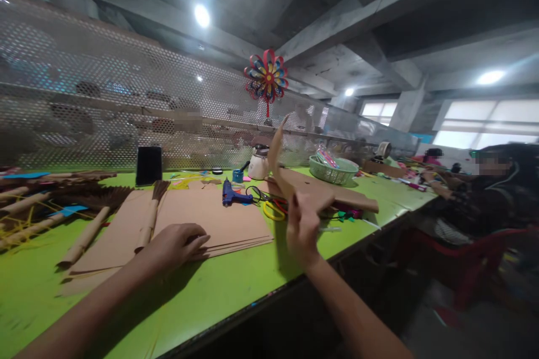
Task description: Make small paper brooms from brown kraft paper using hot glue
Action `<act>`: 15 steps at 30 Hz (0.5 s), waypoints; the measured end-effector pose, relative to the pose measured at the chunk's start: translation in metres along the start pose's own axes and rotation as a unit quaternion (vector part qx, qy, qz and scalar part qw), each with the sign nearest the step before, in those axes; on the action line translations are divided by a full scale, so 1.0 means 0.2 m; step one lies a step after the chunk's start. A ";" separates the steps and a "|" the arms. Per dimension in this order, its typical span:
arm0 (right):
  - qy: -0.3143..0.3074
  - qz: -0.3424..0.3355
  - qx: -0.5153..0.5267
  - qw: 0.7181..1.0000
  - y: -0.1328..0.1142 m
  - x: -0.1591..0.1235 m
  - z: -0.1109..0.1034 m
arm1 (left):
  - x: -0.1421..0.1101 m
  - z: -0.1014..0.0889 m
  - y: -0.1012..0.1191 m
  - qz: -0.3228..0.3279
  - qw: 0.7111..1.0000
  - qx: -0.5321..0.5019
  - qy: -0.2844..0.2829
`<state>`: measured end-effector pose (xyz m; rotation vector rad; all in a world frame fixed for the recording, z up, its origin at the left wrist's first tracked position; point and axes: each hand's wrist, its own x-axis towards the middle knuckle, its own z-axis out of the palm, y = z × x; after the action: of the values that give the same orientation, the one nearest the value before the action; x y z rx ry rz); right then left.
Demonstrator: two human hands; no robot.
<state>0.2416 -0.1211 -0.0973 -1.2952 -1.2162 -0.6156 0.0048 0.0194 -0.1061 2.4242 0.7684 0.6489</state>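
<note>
My left hand (183, 244) rests on the near edge of a stack of brown paper sheets (219, 216), its fingers stretched out and slightly bent. Raised over the green table, my right hand (304, 230) pinches a curved strip of brown paper (278, 160) that stands up from the fingers. A paper roll with a dark fringed end (147, 224) lies across the sheets, left of my left hand. Between the hands, farther back, are a blue glue gun (233, 195) and yellow-handled scissors (273, 211).
More paper rolls (84, 238) and fringed pieces lie at the left. A phone (149, 166) leans against the perforated screen (189, 118). Toward the back stand a white pot (258, 165) and a green basket (332, 171). Another person (484, 196) sits at the right.
</note>
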 end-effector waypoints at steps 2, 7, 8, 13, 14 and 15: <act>-0.070 -0.052 0.047 0.995 -0.13 -0.12 0.02 | -0.01 0.00 0.03 -0.033 0.998 -0.046 0.005; -0.231 -0.060 0.062 0.969 -0.36 -0.34 0.05 | -0.05 -0.07 0.14 -0.026 0.965 -0.262 -0.018; -0.260 -0.055 0.062 0.962 -0.39 -0.37 0.05 | -0.05 -0.09 0.15 -0.027 0.949 -0.315 -0.002; -0.373 -0.060 0.054 0.924 -0.49 -0.44 0.08 | -0.06 -0.15 0.19 -0.169 0.898 -0.401 0.068; -0.386 -0.066 0.058 0.918 -0.51 -0.44 0.09 | -0.06 -0.15 0.19 -0.186 0.895 -0.398 0.073; -0.397 -0.071 0.068 0.912 -0.53 -0.44 0.09 | -0.06 -0.14 0.18 -0.197 0.892 -0.399 0.082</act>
<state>0.1138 -0.1540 -0.1405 -1.3868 -1.9912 -0.0693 -0.0061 -0.0039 -0.0670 1.4302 0.8191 0.8063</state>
